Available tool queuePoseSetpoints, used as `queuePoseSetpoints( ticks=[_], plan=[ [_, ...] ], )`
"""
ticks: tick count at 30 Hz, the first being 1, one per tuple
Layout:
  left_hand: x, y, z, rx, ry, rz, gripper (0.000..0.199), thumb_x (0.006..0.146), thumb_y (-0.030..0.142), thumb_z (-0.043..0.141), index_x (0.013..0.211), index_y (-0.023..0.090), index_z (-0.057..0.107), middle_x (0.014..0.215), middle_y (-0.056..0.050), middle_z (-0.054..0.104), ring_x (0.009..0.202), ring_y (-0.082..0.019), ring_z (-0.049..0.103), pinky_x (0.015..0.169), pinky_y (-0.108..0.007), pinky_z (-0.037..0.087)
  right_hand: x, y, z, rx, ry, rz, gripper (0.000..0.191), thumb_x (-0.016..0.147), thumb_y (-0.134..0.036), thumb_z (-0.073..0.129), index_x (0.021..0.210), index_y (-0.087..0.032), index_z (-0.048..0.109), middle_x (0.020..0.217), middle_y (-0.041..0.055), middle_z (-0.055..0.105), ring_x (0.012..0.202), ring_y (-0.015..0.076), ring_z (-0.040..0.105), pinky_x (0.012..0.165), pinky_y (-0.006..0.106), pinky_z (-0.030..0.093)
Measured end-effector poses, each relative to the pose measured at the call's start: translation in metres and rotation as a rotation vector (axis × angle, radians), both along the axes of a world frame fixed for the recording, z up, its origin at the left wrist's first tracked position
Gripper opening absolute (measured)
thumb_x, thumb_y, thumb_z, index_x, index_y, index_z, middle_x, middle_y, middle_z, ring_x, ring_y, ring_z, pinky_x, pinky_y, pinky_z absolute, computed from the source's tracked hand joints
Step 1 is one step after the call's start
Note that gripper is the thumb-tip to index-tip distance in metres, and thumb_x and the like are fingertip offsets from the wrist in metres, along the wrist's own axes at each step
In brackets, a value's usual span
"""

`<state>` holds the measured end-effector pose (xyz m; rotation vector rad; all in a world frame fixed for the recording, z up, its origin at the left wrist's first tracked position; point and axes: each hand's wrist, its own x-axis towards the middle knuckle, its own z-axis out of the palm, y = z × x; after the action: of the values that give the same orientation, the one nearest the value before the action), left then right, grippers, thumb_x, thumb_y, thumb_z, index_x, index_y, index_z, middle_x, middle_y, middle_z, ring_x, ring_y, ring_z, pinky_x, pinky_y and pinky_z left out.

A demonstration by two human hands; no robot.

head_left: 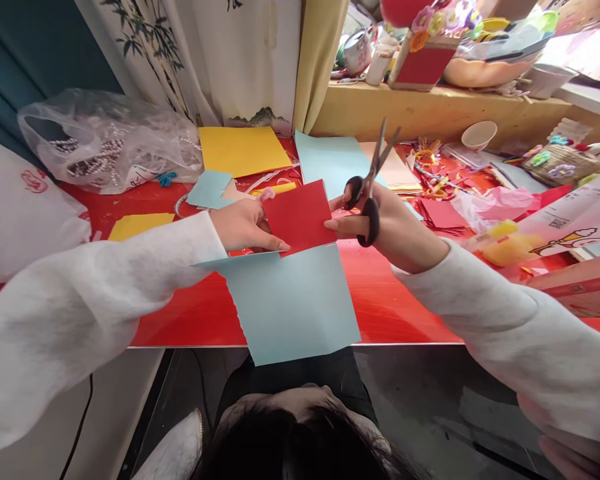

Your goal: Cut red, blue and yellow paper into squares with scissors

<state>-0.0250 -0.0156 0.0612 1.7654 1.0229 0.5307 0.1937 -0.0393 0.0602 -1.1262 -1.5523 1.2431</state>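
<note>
A red paper square [300,217] lies over the upper edge of a light blue sheet of paper [300,307], whose left side is ragged and whose lower part hangs past the table's front edge. My left hand [245,227] pinches the red square together with the blue sheet, thumb on top. In my right hand [390,223] are black-handled scissors [375,160], blades pointing up and slightly apart, with fingers through the handle loops. The right fingertips also touch the red square's right edge.
Behind my hands lie yellow paper [245,150], more blue paper [325,157] and a blue scrap [210,189]. A clear plastic bag of beads [105,147] sits at left. Red paper pieces [443,217], a paper cup [479,135] and a decorated basket [563,163] are at right.
</note>
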Motion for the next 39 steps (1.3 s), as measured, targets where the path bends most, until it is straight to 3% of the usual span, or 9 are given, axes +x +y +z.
queuePoseSetpoints(
  ticks=[3, 5, 10, 14, 16, 22, 29, 35, 39],
  plan=[
    [-0.001, 0.007, -0.001, -0.143, 0.086, -0.116, 0.013, 0.059, 0.028, 0.072, 0.067, 0.020, 0.065, 0.052, 0.005, 0.060, 0.054, -0.012, 0.058, 0.067, -0.027, 0.050, -0.002, 0.000, 0.000, 0.046, -0.079, -0.040, 0.037, 0.061, -0.028, 0.073, 0.078, -0.020, 0.040, 0.086, 0.0005, 0.058, 0.063, 0.0105, 0.053, 0.054, 0.027, 0.043],
    [-0.001, 0.009, -0.002, -0.163, 0.107, -0.105, 0.017, 0.060, 0.030, 0.072, 0.072, 0.020, 0.065, 0.056, 0.004, 0.062, 0.064, -0.015, 0.062, 0.072, -0.029, 0.050, 0.001, 0.000, -0.001, 0.065, -0.103, -0.051, 0.037, 0.061, -0.028, 0.073, 0.078, -0.020, 0.041, 0.086, 0.0009, 0.059, 0.065, 0.0112, 0.053, 0.055, 0.027, 0.043],
    [0.001, 0.005, -0.005, -0.079, 0.154, 0.098, 0.027, 0.053, 0.040, 0.074, 0.064, 0.020, 0.061, 0.070, 0.000, 0.064, 0.093, -0.023, 0.060, 0.084, -0.034, 0.047, 0.006, 0.001, -0.004, 0.089, -0.141, -0.079, 0.035, 0.063, -0.029, 0.072, 0.080, -0.021, 0.043, 0.088, 0.0017, 0.059, 0.070, 0.0141, 0.056, 0.061, 0.031, 0.044],
    [0.001, 0.009, -0.005, 0.157, 0.104, 0.278, 0.026, 0.059, 0.041, 0.071, 0.067, 0.020, 0.059, 0.078, -0.001, 0.060, 0.120, -0.024, 0.042, 0.102, -0.041, 0.030, 0.008, 0.001, -0.004, 0.101, -0.135, -0.079, 0.033, 0.065, -0.028, 0.071, 0.081, -0.021, 0.043, 0.088, 0.0013, 0.059, 0.070, 0.0143, 0.057, 0.061, 0.031, 0.045],
    [0.001, 0.014, -0.004, 0.265, 0.096, 0.284, 0.022, 0.062, 0.038, 0.069, 0.072, 0.020, 0.061, 0.075, 0.000, 0.056, 0.119, -0.022, 0.042, 0.105, -0.041, 0.026, 0.009, 0.001, -0.004, 0.113, -0.135, -0.077, 0.033, 0.065, -0.028, 0.072, 0.081, -0.021, 0.044, 0.089, 0.0014, 0.059, 0.070, 0.0145, 0.057, 0.061, 0.032, 0.045],
    [0.002, 0.016, 0.001, 0.320, 0.042, 0.246, 0.017, 0.063, 0.035, 0.069, 0.069, 0.020, 0.063, 0.063, 0.003, 0.043, 0.099, -0.016, 0.051, 0.092, -0.027, 0.040, 0.009, -0.001, -0.004, 0.124, -0.135, -0.067, 0.035, 0.064, -0.032, 0.073, 0.081, -0.021, 0.044, 0.089, 0.0016, 0.058, 0.071, 0.0144, 0.056, 0.061, 0.031, 0.045],
    [0.005, 0.010, 0.006, 0.246, 0.070, 0.200, 0.019, 0.064, 0.040, 0.069, 0.064, 0.022, 0.061, 0.049, 0.003, 0.046, 0.081, -0.018, 0.057, 0.077, -0.031, 0.046, 0.004, 0.001, -0.004, 0.194, -0.119, -0.118, 0.037, 0.063, -0.041, 0.073, 0.080, -0.022, 0.046, 0.084, -0.0010, 0.054, 0.075, 0.0138, 0.055, 0.067, 0.029, 0.046],
    [0.010, 0.002, 0.008, 0.095, -0.048, 0.227, 0.022, 0.066, 0.037, 0.067, 0.079, 0.020, 0.059, 0.060, 0.003, 0.058, 0.072, -0.017, 0.062, 0.068, -0.030, 0.049, 0.005, 0.003, -0.008, 0.237, -0.104, -0.150, 0.040, 0.060, -0.041, 0.075, 0.081, -0.023, 0.045, 0.087, -0.0001, 0.053, 0.079, 0.0167, 0.056, 0.071, 0.033, 0.049],
    [0.009, 0.002, 0.006, 0.068, -0.085, 0.244, 0.022, 0.067, 0.035, 0.067, 0.080, 0.019, 0.058, 0.064, 0.002, 0.057, 0.073, -0.018, 0.064, 0.066, -0.031, 0.052, 0.004, 0.001, -0.009, 0.242, -0.075, -0.155, 0.040, 0.061, -0.041, 0.075, 0.084, -0.024, 0.046, 0.094, 0.0000, 0.052, 0.077, 0.0159, 0.058, 0.074, 0.035, 0.050]
  ],
)
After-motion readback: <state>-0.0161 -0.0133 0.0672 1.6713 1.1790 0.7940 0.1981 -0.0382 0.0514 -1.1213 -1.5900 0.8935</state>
